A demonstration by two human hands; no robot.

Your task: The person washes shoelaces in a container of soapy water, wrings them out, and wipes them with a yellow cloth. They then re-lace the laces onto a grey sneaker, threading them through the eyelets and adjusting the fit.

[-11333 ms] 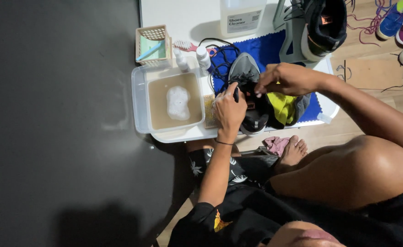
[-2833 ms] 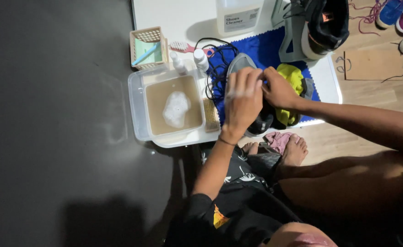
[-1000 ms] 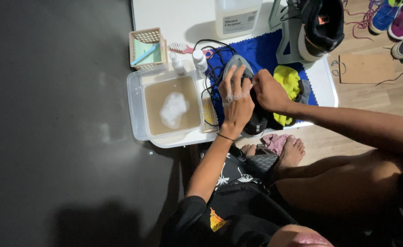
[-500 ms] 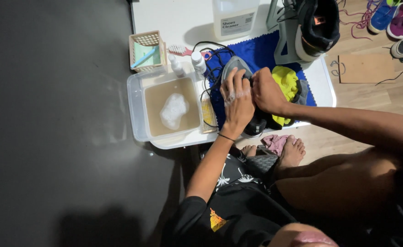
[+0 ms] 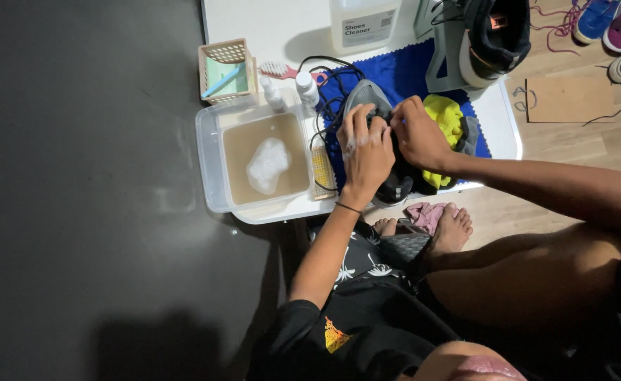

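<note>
1. The shoe [image 5: 375, 106] is held on the blue mat [image 5: 395, 74], right of the tub [image 5: 211, 148].
2. It is gripped by the left hand [image 5: 365, 152] and right hand [image 5: 417, 134], toe pointing away.

A grey and black sneaker [image 5: 368, 99] with yellow lining lies on a royal-blue mat [image 5: 402, 70] over the white table [image 5: 268, 21]. The clear tub [image 5: 208, 162] at the table's left edge holds brown water with white foam. A beige basket [image 5: 226, 53] holds a turquoise brush.
</note>
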